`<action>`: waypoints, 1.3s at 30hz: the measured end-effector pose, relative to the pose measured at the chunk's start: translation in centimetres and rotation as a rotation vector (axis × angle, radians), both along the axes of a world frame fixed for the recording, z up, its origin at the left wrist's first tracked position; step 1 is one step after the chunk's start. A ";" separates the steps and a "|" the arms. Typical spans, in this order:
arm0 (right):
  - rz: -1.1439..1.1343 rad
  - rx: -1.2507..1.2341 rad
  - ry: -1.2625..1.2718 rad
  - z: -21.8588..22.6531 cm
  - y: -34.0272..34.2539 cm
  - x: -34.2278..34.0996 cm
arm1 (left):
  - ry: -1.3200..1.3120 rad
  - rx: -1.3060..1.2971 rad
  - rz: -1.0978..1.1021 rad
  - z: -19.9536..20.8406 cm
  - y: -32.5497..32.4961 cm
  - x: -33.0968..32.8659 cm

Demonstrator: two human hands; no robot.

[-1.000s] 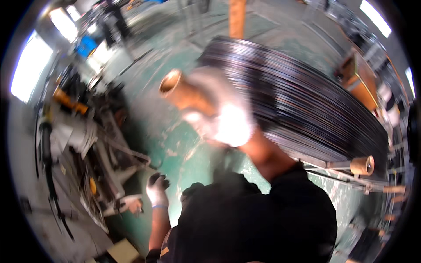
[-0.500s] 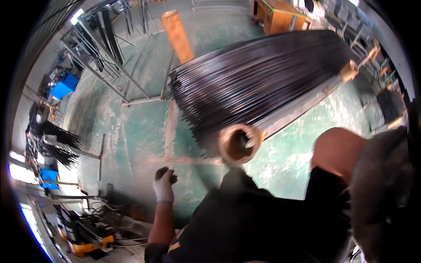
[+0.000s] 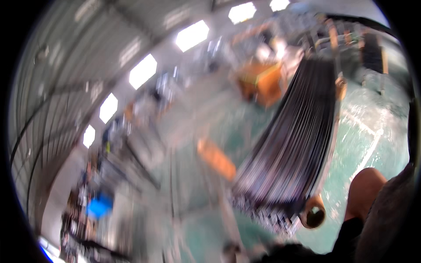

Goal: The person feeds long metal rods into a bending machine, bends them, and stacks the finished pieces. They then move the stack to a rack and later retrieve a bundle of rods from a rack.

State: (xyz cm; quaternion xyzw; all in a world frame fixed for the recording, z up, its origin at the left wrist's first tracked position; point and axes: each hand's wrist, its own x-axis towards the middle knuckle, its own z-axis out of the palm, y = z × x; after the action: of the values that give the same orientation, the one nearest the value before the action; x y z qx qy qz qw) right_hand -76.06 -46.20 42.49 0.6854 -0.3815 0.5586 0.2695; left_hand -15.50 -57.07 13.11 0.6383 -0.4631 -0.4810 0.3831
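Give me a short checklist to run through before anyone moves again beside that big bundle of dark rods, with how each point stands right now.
1. Picture sharp enough to judge by: not ok, the whole head view is smeared by motion.
2. Both hands in sight: not ok, neither hand shows; only a bare upper arm at the lower right.
3. Bundle of dark rods resting on its supports: cannot tell, the supports are blurred.
4. Rust-coloured pipe end apart from the rod ends: cannot tell; it sits close beside them.
5. Green floor next to the bundle free of obstacles: ok as far as shown, but blurred.
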 end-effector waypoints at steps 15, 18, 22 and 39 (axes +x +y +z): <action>-0.556 0.095 0.395 3.5 -2.1 25.9 | 0.069 -0.575 -0.436 0.7 -30.7 -6.5; -0.529 0.014 0.337 0.7 0.8 31.6 | -0.086 -0.785 -0.330 2.9 -30.4 1.4; -0.768 0.022 0.230 -1.8 2.5 37.0 | -0.175 -0.994 -0.386 7.5 -38.4 -8.0; -1.328 0.009 -0.303 -26.2 -11.8 16.6 | 0.125 -1.067 -0.280 4.0 -50.3 -14.0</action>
State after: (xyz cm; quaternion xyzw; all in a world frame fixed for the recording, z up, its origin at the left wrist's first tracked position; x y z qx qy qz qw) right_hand -59.47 -57.98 16.27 0.2212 -0.7571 0.3631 0.4960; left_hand -29.53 -107.35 17.08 0.2583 -0.6993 -0.2629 0.6125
